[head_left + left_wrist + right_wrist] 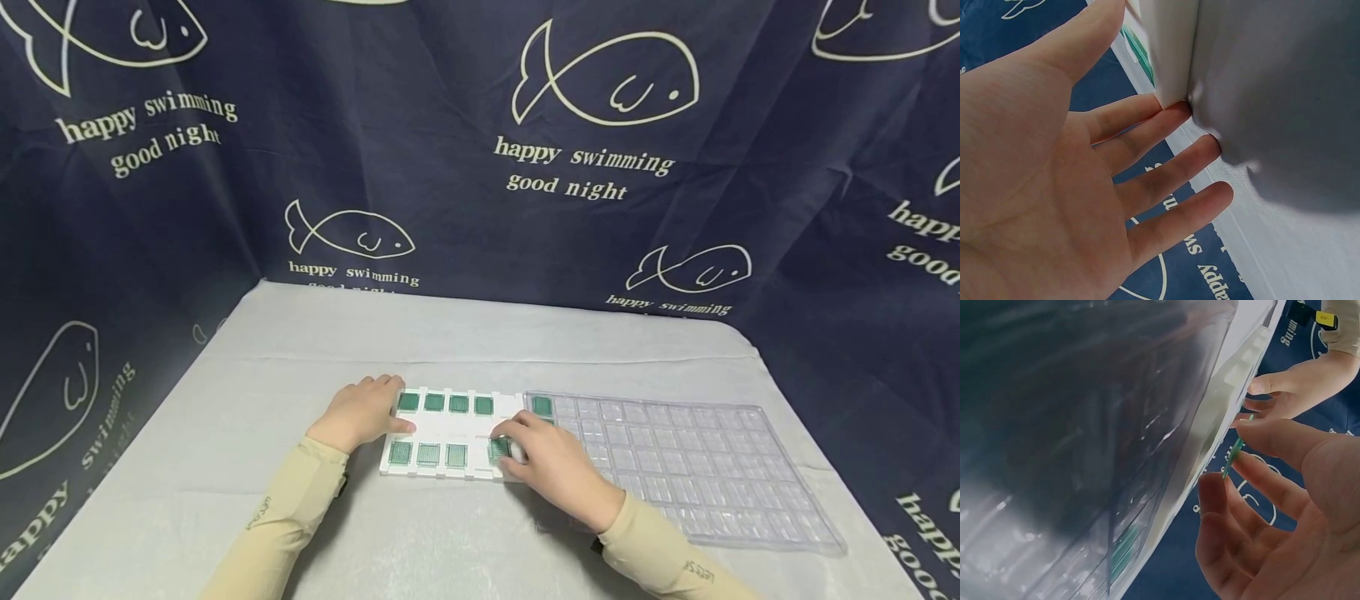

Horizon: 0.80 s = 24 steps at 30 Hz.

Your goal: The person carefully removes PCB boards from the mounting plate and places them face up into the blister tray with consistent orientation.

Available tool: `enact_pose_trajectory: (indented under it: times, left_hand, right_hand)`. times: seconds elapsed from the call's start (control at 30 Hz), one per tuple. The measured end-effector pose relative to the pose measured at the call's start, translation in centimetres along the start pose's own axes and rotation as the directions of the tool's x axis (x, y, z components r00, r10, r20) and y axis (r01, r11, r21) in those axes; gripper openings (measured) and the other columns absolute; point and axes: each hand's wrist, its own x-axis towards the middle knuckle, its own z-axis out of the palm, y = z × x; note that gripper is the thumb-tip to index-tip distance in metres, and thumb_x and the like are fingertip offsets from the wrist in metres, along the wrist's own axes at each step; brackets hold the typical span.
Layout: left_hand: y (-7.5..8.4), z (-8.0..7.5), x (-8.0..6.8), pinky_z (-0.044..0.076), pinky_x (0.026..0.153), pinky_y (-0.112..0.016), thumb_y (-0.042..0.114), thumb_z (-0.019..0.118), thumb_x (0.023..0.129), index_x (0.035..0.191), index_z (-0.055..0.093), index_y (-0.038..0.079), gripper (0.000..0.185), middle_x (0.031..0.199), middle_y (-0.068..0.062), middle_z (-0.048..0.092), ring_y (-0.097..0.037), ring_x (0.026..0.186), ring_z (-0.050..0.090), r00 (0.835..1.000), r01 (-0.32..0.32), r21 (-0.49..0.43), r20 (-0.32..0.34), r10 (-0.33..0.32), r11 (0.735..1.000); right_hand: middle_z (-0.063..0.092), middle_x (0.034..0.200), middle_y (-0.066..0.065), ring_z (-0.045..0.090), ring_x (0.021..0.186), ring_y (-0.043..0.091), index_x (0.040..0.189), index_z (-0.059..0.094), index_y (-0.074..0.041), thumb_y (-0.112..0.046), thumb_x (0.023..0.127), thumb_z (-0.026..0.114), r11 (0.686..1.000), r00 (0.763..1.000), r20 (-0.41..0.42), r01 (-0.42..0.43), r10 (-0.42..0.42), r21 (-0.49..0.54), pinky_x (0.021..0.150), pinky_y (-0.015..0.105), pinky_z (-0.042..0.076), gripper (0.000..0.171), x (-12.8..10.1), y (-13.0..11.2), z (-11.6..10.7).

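– Dark blue cloth printed with white fish and the words "happy swimming good night" (585,108) hangs behind and beside a tabletop under a pale grey cover (300,367). What lies on it?

– A white rectangular foam holder with two rows of pockets (448,475), most of them filled with small green square circuit boards. Touching its right end is a clear moulded plastic tray of many square cells (697,467), with one green square chip (542,406) in its far left corner cell

– And the left hand (360,414)?

– It rests at the holder's left end, fingers straight and relaxed against the white edge, thumb lying on the top face. It grips nothing; the left wrist view shows the open palm and fingertips (1179,112) touching the foam corner

– The right hand (551,467)?

– Over the holder's right end, near row. It pinches one small green square board (1235,450) by its edges between thumb and fingertips, at or just above the last pocket there; whether the board is seated I cannot tell
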Motion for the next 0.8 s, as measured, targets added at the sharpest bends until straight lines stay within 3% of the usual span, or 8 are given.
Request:
enact_pose_trajectory:
  times: [0.33,0.57,0.8]
  left_hand:
    - [0.0,-0.1,0.0,0.054,0.097,-0.055,0.049,0.079,0.083,0.137,0.056,0.000,0.077,0.134,-0.018,0.065,-0.039,0.119,0.063,1.000,0.003,-0.001,-0.001,-0.003,1.000]
    - [0.1,-0.1,0.1,0.054,0.097,-0.055,0.049,0.079,0.084,0.137,0.056,0.000,0.077,0.134,-0.017,0.065,-0.039,0.118,0.063,1.000,0.003,-0.003,-0.001,-0.003,1.000]
    - [0.0,0.1,0.3,0.055,0.095,-0.054,0.050,0.078,0.084,0.136,0.056,0.000,0.075,0.130,-0.016,0.067,-0.037,0.114,0.065,1.000,-0.004,0.006,-0.009,0.004,1.000]
  right_hand:
    - [0.069,0.101,-0.002,0.054,0.069,0.006,0.110,0.072,-0.016,-0.022,0.082,0.084,0.999,0.999,-0.012,-0.043,0.043,-0.001,0.053,0.020,0.044,0.031,-0.3,1.0,-0.3]
    - [0.070,0.106,-0.001,0.068,0.080,0.013,0.109,0.072,-0.016,-0.021,0.081,0.085,0.998,0.998,-0.020,-0.065,0.065,-0.013,0.063,0.027,0.056,0.032,-0.7,1.9,-0.4]
    - [0.071,0.109,-0.002,0.069,0.083,0.015,0.108,0.072,-0.016,-0.022,0.082,0.084,0.995,0.995,-0.019,-0.099,0.099,-0.016,0.064,0.031,0.057,0.029,-0.8,2.7,-0.5]
